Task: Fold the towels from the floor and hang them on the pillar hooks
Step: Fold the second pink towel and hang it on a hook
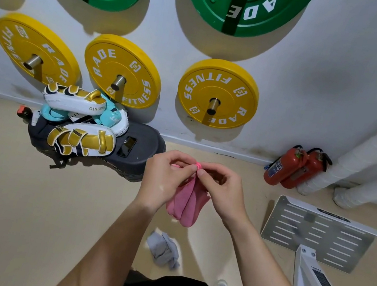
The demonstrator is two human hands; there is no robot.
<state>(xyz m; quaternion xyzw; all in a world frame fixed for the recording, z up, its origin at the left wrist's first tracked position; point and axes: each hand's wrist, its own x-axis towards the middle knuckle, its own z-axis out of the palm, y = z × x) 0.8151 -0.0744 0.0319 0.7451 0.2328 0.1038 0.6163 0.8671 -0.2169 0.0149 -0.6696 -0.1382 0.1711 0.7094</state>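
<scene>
Left hand (166, 179), right hand (222, 189) pinching pink towel (186, 203) edge

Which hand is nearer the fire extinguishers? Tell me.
Right. The right hand is left of the extinguishers; the left hand lies farther left, beyond it, both pinching the pink towel.

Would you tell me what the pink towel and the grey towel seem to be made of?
Pink towel: likely soft microfibre or terry, matte, fuzzy nap, hanging limp. Grey towel: probably similar matte cloth, crumpled on the floor; weave too small to tell.
</scene>
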